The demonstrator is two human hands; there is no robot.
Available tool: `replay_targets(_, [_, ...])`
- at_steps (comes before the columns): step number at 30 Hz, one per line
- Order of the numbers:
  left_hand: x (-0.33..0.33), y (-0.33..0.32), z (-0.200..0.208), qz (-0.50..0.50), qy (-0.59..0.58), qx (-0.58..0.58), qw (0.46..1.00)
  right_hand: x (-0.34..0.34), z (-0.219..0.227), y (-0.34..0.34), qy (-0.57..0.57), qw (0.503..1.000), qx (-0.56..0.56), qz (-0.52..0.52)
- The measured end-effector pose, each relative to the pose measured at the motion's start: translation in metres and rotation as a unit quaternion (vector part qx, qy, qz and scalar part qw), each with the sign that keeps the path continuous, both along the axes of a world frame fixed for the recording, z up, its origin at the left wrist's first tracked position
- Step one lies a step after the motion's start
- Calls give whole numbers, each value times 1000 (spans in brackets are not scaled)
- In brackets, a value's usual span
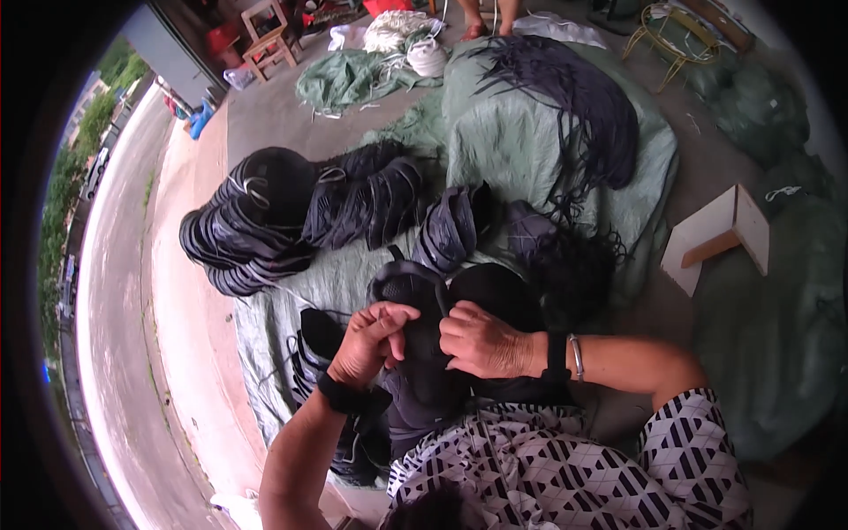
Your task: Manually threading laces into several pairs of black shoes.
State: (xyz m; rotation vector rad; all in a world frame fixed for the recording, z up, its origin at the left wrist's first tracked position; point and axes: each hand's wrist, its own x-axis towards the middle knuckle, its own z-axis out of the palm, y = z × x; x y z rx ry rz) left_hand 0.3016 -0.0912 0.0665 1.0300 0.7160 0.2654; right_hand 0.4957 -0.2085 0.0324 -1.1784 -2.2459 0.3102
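Note:
A black shoe upper (424,402) lies over my lap, its padded collar (402,274) curving up at the far end. My right hand (486,340) is closed, gripping the dark edge of the upper near its opening. Beside it on the left, my left hand (373,343) has its fingers and thumb pinched together over the same upper. Whatever sits between those left fingertips is too small to make out. Just beyond my right hand, another rounded black piece (499,287) rests partly behind the wrist.
Stacks of dark shoe uppers (252,216) stand ahead on a green-grey woven sheet (344,291). A tangle of black laces (579,274) lies right of them; more dark laces (574,88) drape over a covered heap. A white board piece (720,234) stands right. Another person's legs (490,13) show far ahead.

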Motion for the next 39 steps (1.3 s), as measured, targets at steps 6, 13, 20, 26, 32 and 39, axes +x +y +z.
replay_targets(6, [-19, -9, -11, 55, -35, -32, 997, -11, -2, -6, -9, 1000, 10, -14])
replay_targets(13, [-8, -27, 1, 58, 3, 22, 998, 1, 4, -5, -40, 999, -24, 25])
replay_targets(20, [0, -44, 7, -135, 187, 528, 818, 0, 9, -14, -19, 999, -22, 23])
replay_targets(26, [32, -43, 14, -347, 359, 566, 656, -2, 3, -21, 1, 1000, 15, -23])
replay_targets(32, [45, -33, 22, -414, 387, 488, 664, -1, 9, -30, 270, 948, -157, -59])
replay_targets(39, [31, 0, 19, -355, 273, 282, 849, -1, 7, -49, 459, 823, -261, -208])
